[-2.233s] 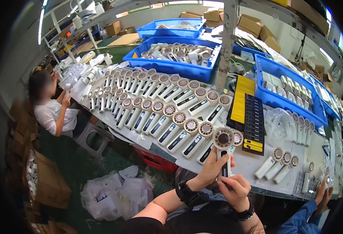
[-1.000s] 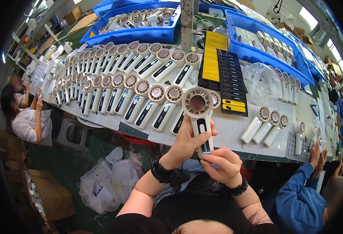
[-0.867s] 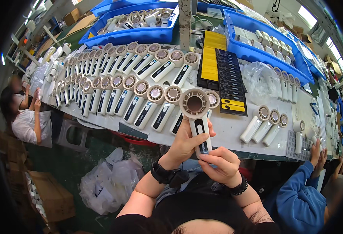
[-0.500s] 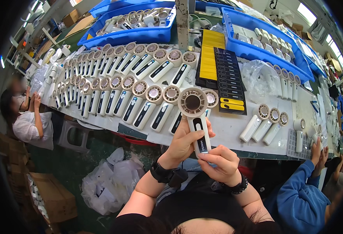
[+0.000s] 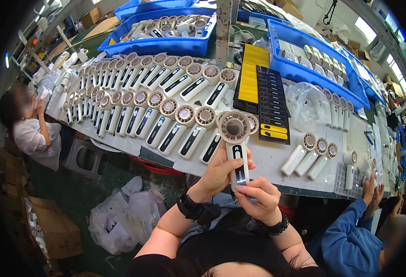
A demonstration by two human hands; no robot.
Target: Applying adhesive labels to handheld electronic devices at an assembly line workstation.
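Note:
A white handheld fan [image 5: 235, 152] with a round beige grille and a dark front panel stands upright before me, above the table's front edge. My left hand [image 5: 219, 171] is wrapped around its handle, the thumb lying across the dark panel. At the handle's lower end, my right hand [image 5: 260, 198] pinches with thumb and fingertips against the panel's bottom corner; whether a thin film is between those fingertips is too small to tell. Just left of the held fan, rows of similar fans [image 5: 193, 141] lie on the table, grilles pointing away from me.
Black and yellow sheets of dark panel strips [image 5: 272, 101] lie beyond the held fan. Three fans without dark panels [image 5: 294, 159] lie to the right. Blue bins [image 5: 166, 48] line the back. A co-worker in a blue sleeve [image 5: 351, 231] sits at right, another person [image 5: 34, 138] at left.
The view has shifted slightly. The held fan has turned a little, and a small white mark now shows at the top of its panel. Both hands keep their grip on it.

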